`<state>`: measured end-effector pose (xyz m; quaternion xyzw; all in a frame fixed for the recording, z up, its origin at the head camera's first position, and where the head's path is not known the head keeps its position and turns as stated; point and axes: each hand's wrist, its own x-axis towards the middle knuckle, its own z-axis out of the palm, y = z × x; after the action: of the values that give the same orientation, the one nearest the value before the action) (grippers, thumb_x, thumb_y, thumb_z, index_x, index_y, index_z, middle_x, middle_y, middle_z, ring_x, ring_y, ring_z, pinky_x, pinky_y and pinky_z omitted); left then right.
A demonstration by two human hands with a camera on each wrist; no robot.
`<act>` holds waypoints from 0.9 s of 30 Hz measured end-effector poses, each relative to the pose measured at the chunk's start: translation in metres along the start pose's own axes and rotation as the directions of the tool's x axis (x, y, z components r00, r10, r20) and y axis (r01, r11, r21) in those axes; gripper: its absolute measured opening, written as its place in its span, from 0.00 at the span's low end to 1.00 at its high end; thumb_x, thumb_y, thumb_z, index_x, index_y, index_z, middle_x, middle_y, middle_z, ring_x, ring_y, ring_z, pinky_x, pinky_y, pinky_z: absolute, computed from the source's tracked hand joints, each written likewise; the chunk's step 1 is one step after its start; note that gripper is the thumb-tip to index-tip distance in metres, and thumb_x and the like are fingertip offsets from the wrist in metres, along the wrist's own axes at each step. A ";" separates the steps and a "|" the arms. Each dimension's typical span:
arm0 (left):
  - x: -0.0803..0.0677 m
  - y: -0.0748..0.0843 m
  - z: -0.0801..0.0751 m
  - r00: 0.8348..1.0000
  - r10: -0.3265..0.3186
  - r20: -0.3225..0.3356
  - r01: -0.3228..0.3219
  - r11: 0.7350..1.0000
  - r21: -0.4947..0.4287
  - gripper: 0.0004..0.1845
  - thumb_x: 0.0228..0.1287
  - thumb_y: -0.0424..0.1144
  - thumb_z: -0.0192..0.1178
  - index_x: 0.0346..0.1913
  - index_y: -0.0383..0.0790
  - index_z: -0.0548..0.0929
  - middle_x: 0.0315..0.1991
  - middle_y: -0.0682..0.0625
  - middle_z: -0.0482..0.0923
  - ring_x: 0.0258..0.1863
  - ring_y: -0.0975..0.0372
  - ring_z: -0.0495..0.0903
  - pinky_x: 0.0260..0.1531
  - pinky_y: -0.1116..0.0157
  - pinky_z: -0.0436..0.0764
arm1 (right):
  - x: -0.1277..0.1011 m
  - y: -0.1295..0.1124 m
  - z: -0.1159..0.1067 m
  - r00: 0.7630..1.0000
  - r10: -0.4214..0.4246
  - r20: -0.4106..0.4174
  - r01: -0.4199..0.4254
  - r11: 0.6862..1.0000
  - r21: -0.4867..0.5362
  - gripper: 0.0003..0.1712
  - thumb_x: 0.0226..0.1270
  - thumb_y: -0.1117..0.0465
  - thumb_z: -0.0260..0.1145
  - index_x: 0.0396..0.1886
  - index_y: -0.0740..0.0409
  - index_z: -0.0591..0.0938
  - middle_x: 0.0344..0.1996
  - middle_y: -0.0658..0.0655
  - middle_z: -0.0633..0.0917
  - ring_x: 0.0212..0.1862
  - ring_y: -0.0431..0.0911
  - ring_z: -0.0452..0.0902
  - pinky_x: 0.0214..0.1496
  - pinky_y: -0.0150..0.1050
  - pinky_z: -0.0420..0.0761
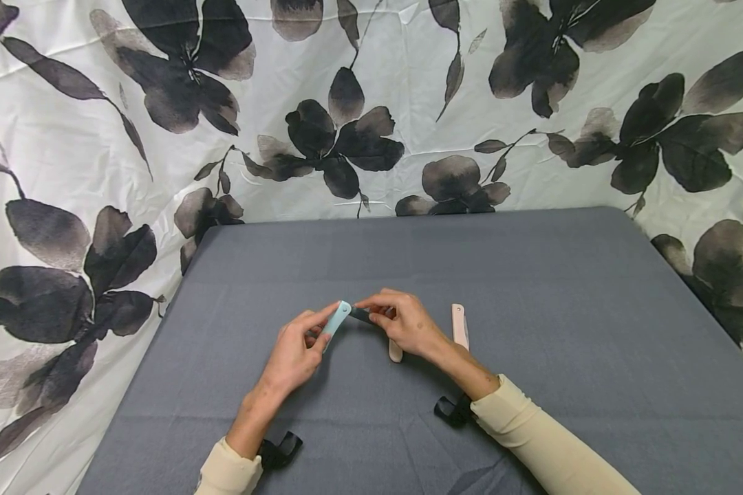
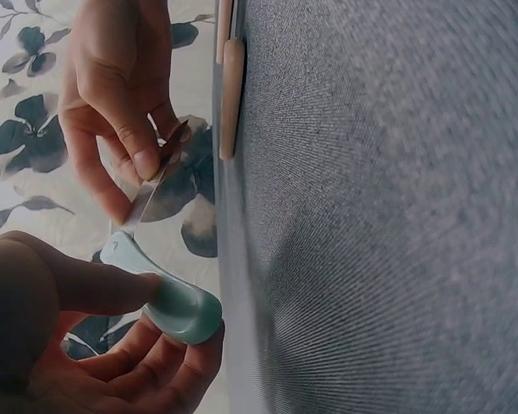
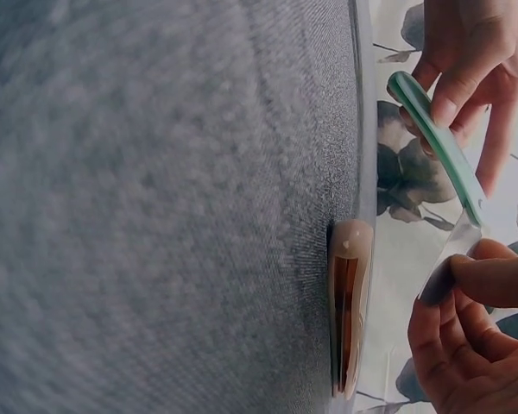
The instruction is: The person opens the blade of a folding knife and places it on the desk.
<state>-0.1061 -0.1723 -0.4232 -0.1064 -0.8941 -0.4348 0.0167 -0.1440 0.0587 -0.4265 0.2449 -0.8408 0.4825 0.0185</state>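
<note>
A folding knife with a mint-green handle (image 1: pixel 337 321) is held up over the grey cloth, its blade (image 2: pixel 145 203) swung out at an angle from the handle. My left hand (image 1: pixel 294 350) grips the handle between thumb and fingers, the thumb pressed along its side in the left wrist view. Thumb and fingers of my right hand (image 1: pixel 411 323) pinch the blade, which looks dark in the head view. Beneath that hand, a pale pink handle (image 1: pixel 395 352) lies on the cloth, partly covered by it. Just right of it lies a pink folding knife (image 1: pixel 460 326), partly behind my wrist.
A grey cloth (image 1: pixel 532 275) covers the table, with a few creases near the front. Behind the table's far edge hangs a white curtain with dark flowers (image 1: pixel 347 148). Black straps (image 1: pixel 280 451) show at both wrists, below the cream sleeves.
</note>
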 end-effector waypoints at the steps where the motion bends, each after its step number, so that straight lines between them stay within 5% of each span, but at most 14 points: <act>1: 0.000 0.000 0.000 1.000 0.004 -0.001 -0.004 1.000 0.005 0.33 0.65 0.22 0.66 0.69 0.55 0.82 0.44 0.48 0.85 0.42 0.60 0.81 0.39 0.68 0.81 | 0.000 0.001 0.000 1.000 -0.006 0.000 0.006 1.000 -0.006 0.15 0.69 0.71 0.69 0.51 0.53 0.91 0.41 0.54 0.89 0.37 0.43 0.83 0.40 0.35 0.85; 27: 0.001 -0.002 -0.001 0.998 0.062 0.017 -0.064 0.990 0.126 0.32 0.63 0.20 0.65 0.67 0.51 0.84 0.40 0.48 0.82 0.26 0.63 0.67 0.27 0.69 0.70 | 0.001 0.005 -0.004 0.997 -0.071 0.028 0.073 0.991 -0.113 0.16 0.71 0.72 0.66 0.50 0.53 0.92 0.32 0.52 0.84 0.30 0.37 0.70 0.32 0.31 0.75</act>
<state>-0.1075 -0.1737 -0.4237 -0.1362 -0.9161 -0.3757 0.0313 -0.1481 0.0632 -0.4281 0.2794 -0.8578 0.4296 0.0401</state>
